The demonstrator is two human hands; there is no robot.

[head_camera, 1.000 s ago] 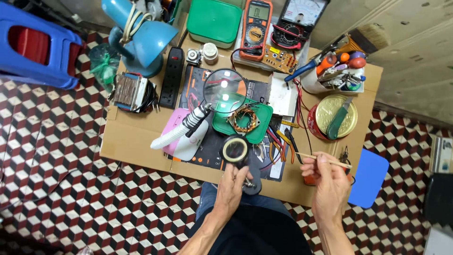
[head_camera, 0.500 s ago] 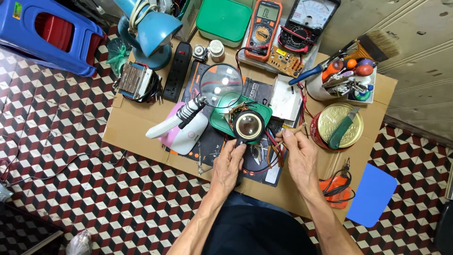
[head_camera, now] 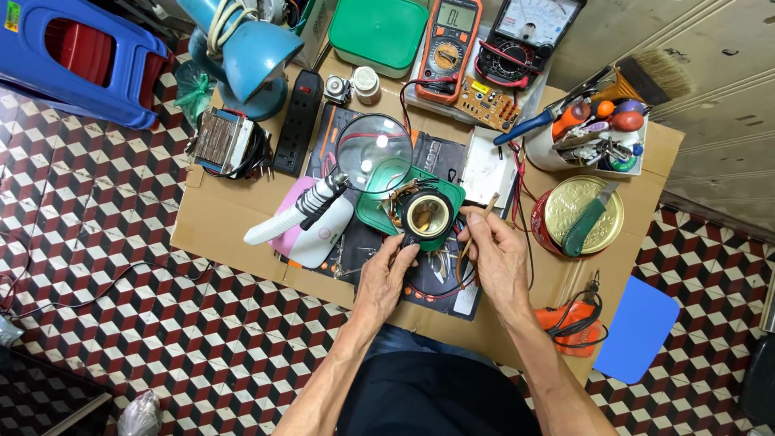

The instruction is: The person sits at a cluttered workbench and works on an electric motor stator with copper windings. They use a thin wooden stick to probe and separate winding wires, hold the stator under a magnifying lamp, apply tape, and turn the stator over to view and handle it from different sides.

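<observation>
My left hand (head_camera: 386,273) grips the black handle of a small round black-rimmed magnifier (head_camera: 428,215). It holds the magnifier over a green tray (head_camera: 449,192), where a copper-wire coil (head_camera: 397,203) shows at the lens's left edge. My right hand (head_camera: 499,258) is just right of the magnifier and pinches a thin wooden stick (head_camera: 478,220) that points up towards the tray. A larger round magnifying glass (head_camera: 374,152) stands over the tray's far left side. Both hands are above the cardboard-covered table (head_camera: 218,218), close together.
A white handheld tool (head_camera: 292,220) lies left of the tray. At the back are a blue lamp (head_camera: 252,58), power strip (head_camera: 297,121), transformer (head_camera: 221,142), green box (head_camera: 379,32) and two meters (head_camera: 448,39). On the right are a tool tub (head_camera: 583,133), gold tin (head_camera: 581,211) and orange tool (head_camera: 575,324).
My left hand carried the small magnifier from the table's near edge up over the green tray. My right hand moved left with the stick, from the table's right side to beside the tray.
</observation>
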